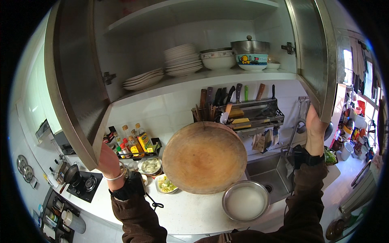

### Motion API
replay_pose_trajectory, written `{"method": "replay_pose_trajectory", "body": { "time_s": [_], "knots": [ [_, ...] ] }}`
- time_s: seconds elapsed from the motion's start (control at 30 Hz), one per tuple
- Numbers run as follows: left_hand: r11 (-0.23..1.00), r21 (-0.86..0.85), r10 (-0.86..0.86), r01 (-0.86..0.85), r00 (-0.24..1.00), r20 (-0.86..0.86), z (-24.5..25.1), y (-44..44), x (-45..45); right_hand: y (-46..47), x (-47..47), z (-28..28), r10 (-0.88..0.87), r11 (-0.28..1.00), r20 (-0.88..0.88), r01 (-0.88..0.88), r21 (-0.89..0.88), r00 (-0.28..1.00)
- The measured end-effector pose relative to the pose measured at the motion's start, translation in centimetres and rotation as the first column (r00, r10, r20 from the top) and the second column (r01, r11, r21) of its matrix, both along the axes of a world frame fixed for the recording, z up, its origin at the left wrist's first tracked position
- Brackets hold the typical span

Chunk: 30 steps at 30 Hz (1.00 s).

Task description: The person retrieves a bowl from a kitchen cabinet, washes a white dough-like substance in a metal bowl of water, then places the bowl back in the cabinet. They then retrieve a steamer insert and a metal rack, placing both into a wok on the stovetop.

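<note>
Both doors of a wall cabinet stand open before me. My left hand (108, 161) is at the lower corner of the left cabinet door (77, 91), its fingers mostly hidden behind it. At the lower corner of the right cabinet door (317, 60) is my right hand (316, 124), fingers also hidden. Inside, on the lower shelf (194, 82), are stacked white plates (184, 62), a white bowl (218, 59), a bowl with a duck picture (252, 61) and a steel pot (249, 47) on top of it.
A round wooden chopping board (204, 158) leans upright on the counter (194, 212). Near it are a steel basin of cloudy white liquid (246, 201), a sink (270, 174), a dish of chopped food (166, 184), seasoning bottles (135, 145) and a knife rack (258, 114). A gas hob (85, 185) is at left.
</note>
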<state>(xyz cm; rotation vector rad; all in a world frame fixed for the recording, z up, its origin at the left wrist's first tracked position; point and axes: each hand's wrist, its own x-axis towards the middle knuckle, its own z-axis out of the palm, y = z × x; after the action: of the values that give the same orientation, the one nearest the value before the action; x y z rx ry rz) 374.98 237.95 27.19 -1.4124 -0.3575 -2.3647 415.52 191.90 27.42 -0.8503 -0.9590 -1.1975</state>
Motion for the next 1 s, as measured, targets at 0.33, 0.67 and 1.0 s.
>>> {"method": "replay_pose_trajectory", "body": {
  "time_s": [0.33,0.67,1.0],
  "knots": [
    [0.996,0.022,0.082,-0.081,0.994,-0.066,0.2,-1.1,0.1,-0.7,0.8,-0.1,0.081,0.996,0.09,-0.077,-0.047,0.993],
    [0.994,-0.013,0.104,-0.105,0.993,-0.051,-0.2,0.3,0.0,-0.9,1.1,-0.6,0.484,0.874,-0.016,-0.483,0.05,0.875],
    [1.0,0.002,0.01,-0.01,0.997,-0.07,-0.3,-1.9,1.5,-0.5,0.4,-0.1,-0.106,0.992,0.08,0.111,-0.057,0.991]
  ]
}}
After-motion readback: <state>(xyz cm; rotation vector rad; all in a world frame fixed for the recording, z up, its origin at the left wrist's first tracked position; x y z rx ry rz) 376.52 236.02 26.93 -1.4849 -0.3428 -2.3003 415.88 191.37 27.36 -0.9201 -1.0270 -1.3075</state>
